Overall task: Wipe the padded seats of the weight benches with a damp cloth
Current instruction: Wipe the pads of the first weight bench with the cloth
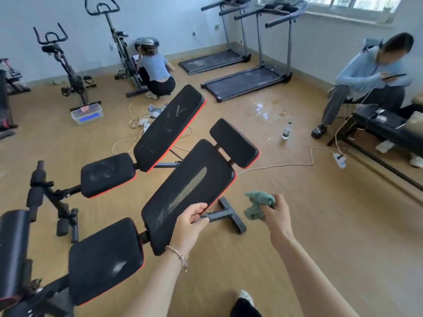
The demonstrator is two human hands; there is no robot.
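Observation:
Two black weight benches with red trim stand side by side. The near bench has a seat pad [105, 259], a long back pad [190, 191] streaked with dust, and a head pad [233, 143]. My left hand [192, 225] grips the right edge of that back pad near its lower end. To its right, my right hand [277, 213] hovers above the floor and holds a crumpled green cloth [258, 202], off the pad. The far bench shows a dusty seat pad [107, 175] and a raised back pad [169, 126].
A person squats by an exercise bike [121, 49] at the back; another sits on a bench [386, 126] at right. Treadmills [247, 81] line the far wall. A water bottle [286, 131], a power strip [340, 160] with cables and a plastic box [87, 115] lie on the floor.

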